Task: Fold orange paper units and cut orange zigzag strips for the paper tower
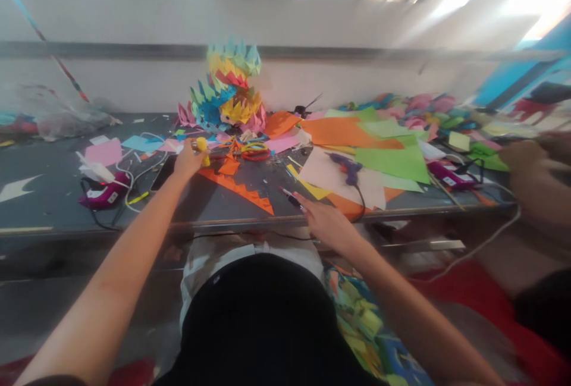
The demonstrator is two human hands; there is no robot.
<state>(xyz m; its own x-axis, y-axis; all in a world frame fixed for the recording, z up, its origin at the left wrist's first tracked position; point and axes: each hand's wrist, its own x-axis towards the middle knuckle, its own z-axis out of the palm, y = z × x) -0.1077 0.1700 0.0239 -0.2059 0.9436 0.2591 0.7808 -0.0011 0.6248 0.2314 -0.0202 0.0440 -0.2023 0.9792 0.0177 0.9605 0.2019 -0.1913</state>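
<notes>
Left of the orange strip (238,188), the left hand (188,160) meets a yellow thing (203,151) (can't tell if fingers pinch); right, the right hand (328,222) pinches a slim tool (292,198).

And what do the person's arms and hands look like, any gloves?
No gloves: the left hand and right hand are bare, and so are both forearms, with no watch to see. A bit of dark sleeve shows on the left arm.
</notes>
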